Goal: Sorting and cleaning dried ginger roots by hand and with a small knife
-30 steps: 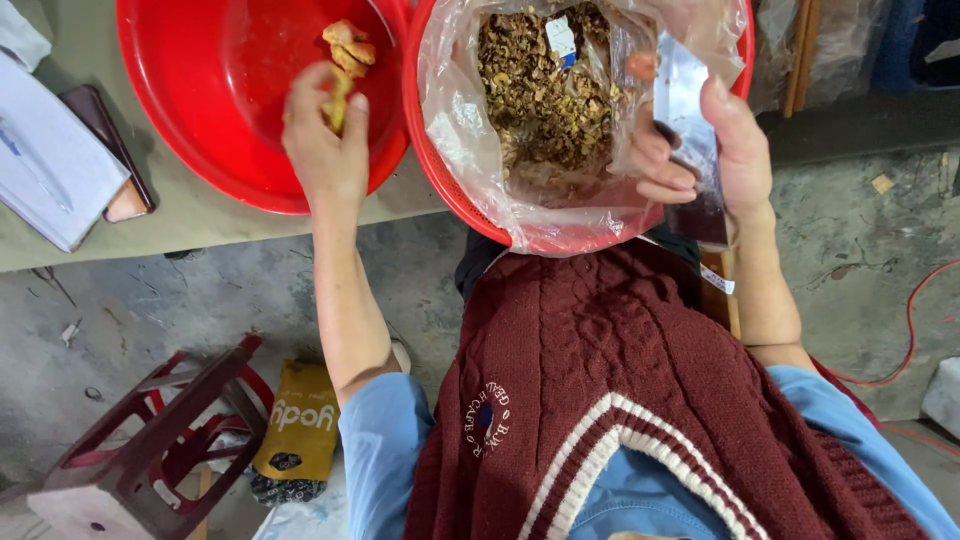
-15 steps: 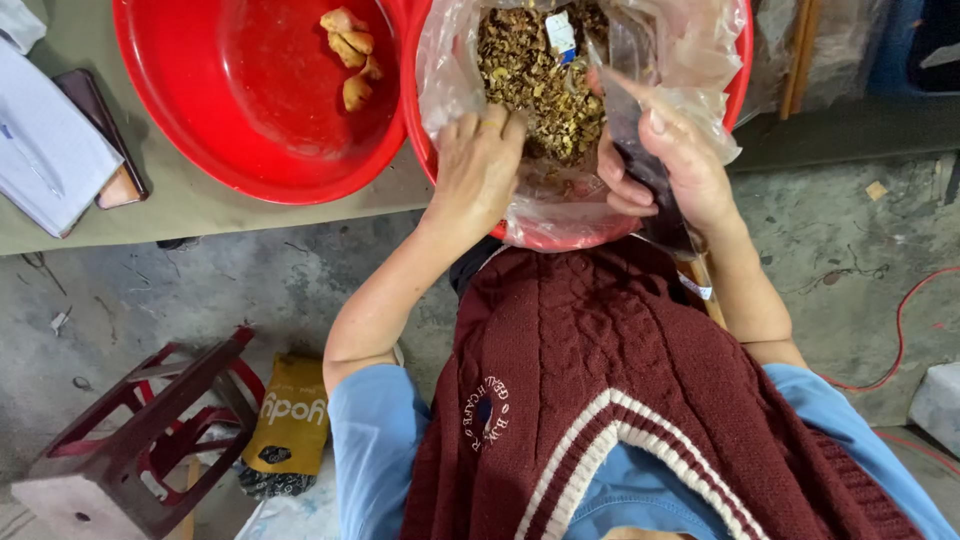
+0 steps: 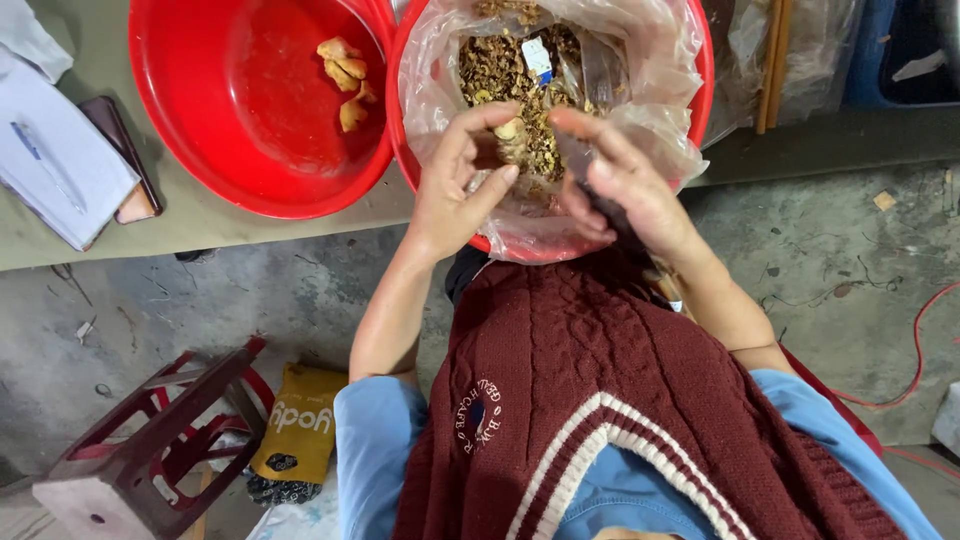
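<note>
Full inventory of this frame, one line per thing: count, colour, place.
basin: 2, red, side by side on the table; second basin is lined with the bag
peeled pieces: a few, pale yellow, in the left basin
plastic bag: 1, clear, in the right basin
dried scraps: a heap, brown, inside the bag
table: 1, grey-green, top of frame
papers: a stack, white, left on the table
stool: 1, dark red, floor at lower left
pouch: 1, yellow, floor by the stool
left hand: pinching a small pale piece over the bag
right hand: holding something dark, over the bag
</note>
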